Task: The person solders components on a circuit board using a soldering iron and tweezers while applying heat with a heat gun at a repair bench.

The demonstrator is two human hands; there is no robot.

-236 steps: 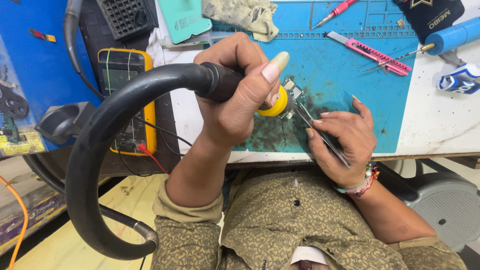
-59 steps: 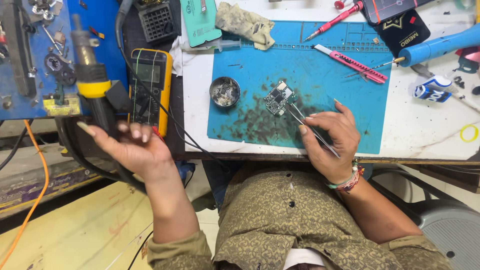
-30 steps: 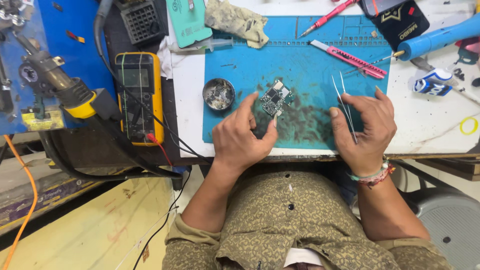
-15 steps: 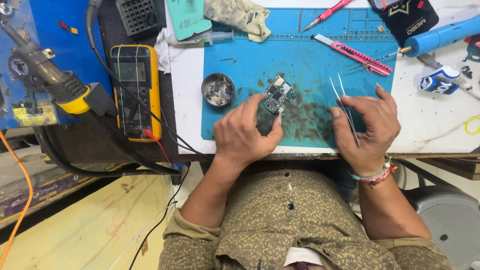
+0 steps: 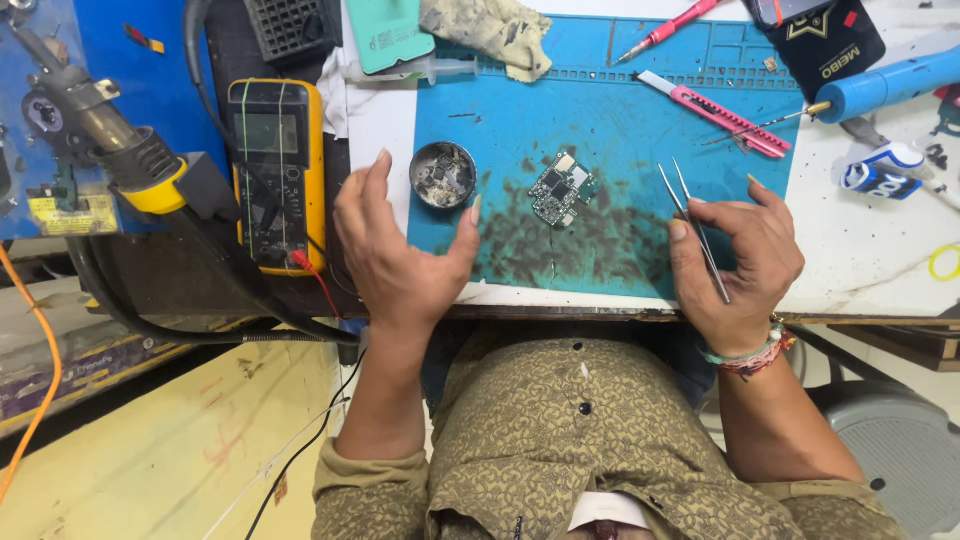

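Observation:
A small circuit board (image 5: 561, 188) lies on the stained blue work mat (image 5: 620, 120), untouched. My left hand (image 5: 400, 250) hovers over the mat's left edge with its fingers spread and holds nothing; it is closest to a small round tin (image 5: 444, 174) of dark residue. To the right of the board, my right hand (image 5: 740, 255) pinches a pair of metal tweezers (image 5: 692, 222) whose tips point away from me, clear of the board.
A yellow multimeter (image 5: 275, 170) lies left of the mat. A hot-air gun (image 5: 105, 150) with a thick black hose rests in its holder at far left. At the back lie a pink knife (image 5: 715, 112), a blue soldering tool (image 5: 895, 85), a rag (image 5: 490, 25) and a teal phone case (image 5: 395, 32).
My left hand has lifted off the circuit board and drawn back to the left, fingers spread. The right hand with the tweezers stays in much the same place.

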